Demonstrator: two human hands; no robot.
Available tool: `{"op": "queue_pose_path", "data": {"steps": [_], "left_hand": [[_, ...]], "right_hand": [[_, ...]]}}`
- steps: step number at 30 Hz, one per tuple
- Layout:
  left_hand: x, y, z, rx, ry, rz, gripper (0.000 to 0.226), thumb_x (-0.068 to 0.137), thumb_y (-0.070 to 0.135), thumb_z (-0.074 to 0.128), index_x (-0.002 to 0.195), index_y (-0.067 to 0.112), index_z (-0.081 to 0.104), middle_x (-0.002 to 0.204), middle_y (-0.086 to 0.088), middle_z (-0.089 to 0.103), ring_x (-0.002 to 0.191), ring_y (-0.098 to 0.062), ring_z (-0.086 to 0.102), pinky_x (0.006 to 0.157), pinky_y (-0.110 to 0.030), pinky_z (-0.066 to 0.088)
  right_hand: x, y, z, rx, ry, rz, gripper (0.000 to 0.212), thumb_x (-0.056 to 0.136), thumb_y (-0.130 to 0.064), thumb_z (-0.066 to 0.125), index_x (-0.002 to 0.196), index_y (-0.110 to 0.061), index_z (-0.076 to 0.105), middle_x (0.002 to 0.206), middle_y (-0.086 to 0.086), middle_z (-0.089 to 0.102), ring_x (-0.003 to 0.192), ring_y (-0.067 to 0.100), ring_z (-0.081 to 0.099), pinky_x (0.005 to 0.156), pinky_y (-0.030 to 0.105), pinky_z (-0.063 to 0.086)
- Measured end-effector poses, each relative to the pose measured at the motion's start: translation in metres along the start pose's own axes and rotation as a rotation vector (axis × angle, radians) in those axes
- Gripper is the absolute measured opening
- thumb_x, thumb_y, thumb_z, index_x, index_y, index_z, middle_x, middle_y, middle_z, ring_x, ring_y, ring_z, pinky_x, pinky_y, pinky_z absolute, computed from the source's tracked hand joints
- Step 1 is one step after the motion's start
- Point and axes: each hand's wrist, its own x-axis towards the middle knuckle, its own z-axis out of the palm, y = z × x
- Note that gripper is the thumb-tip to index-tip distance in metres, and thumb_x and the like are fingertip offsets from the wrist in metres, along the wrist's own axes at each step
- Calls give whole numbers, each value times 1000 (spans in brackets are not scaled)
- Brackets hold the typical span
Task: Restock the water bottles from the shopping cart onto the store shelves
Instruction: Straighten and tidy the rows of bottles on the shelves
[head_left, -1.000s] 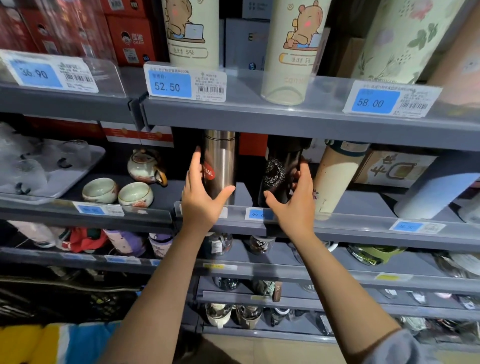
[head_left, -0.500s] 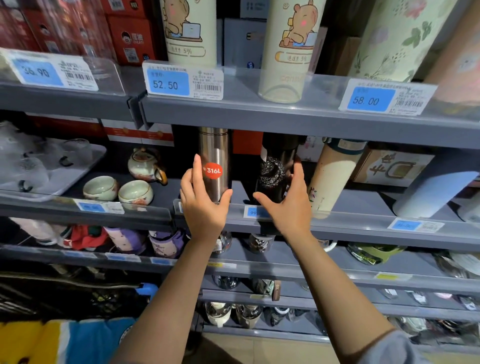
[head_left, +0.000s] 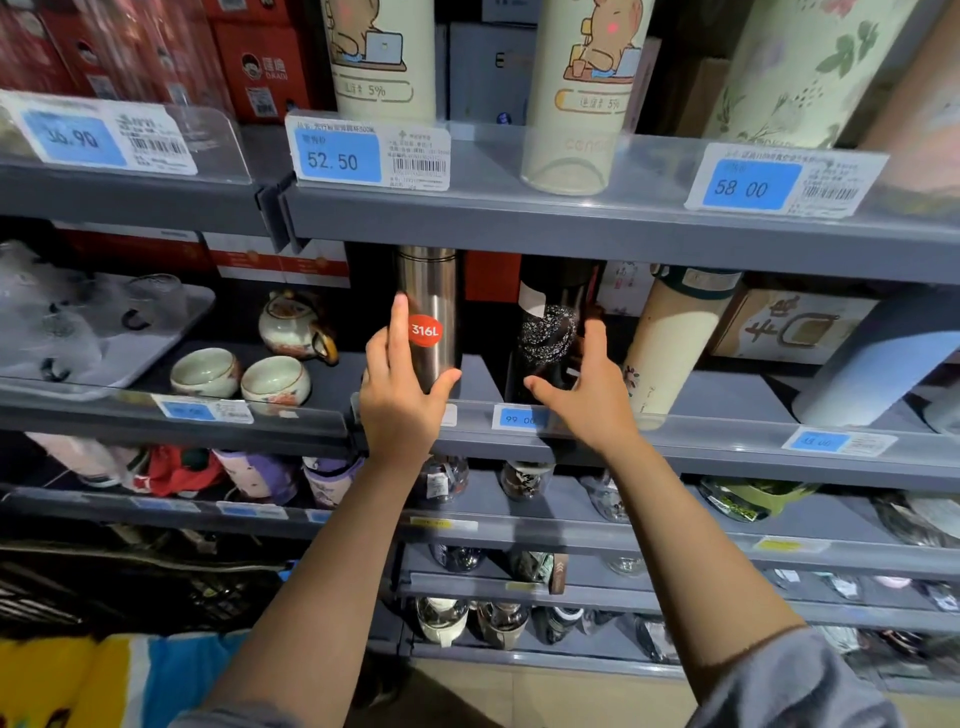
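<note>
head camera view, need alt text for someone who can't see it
A person's left hand grips a silver steel bottle with a red 316L sticker while the right hand holds a black speckled bottle, both standing upright on a grey store shelf among other bottles and blue price tags.

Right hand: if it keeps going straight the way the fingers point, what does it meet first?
Likely the black speckled bottle: the right hand already cups it, fingers aimed up and back into the shelf. Depth is unclear.
</note>
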Motion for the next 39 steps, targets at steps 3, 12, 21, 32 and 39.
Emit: {"op": "queue_pose_path", "data": {"steps": [3, 12, 21, 32, 39], "left_hand": [[0, -2, -1, 7, -4, 14, 95, 74, 37, 78, 147, 21, 19, 117, -15, 56, 93, -24, 60, 72, -40, 57], [1, -8, 0, 35, -31, 22, 93, 76, 41, 76, 147, 17, 20, 115, -16, 56, 91, -26, 61, 68, -41, 58], [1, -7, -1, -27, -38, -5, 96, 76, 39, 76, 148, 22, 16, 117, -17, 54, 93, -28, 60, 69, -43, 57], [-9, 2, -4, -191, -10, -88, 85, 80, 29, 74, 148, 15, 25, 139, -21, 38, 121, -33, 48, 102, -37, 44], [-45, 86, 19, -292, -43, 107, 34, 83, 12, 61, 116, 4, 62, 117, -14, 57, 109, -25, 55, 98, -36, 44]], "right_hand": [[-8, -6, 6, -26, 55, -16, 82, 80, -35, 74, 141, -16, 23, 138, 8, 46, 124, 26, 47, 91, 33, 42], [-14, -25, 27, -37, 242, 14, 91, 84, -24, 72, 151, -15, 12, 144, 8, 38, 127, 22, 43, 89, 21, 34], [-12, -19, 21, -25, 169, -37, 91, 82, -25, 73, 150, -16, 13, 140, 5, 41, 120, 20, 46, 85, 21, 34], [-17, -16, 14, -29, 159, -60, 94, 81, -31, 75, 150, -20, 12, 144, 4, 37, 128, 17, 41, 95, 27, 38], [-69, 33, -48, -103, 319, -100, 48, 87, -17, 67, 132, -15, 49, 120, -1, 54, 108, 12, 52, 88, 31, 47]]}}
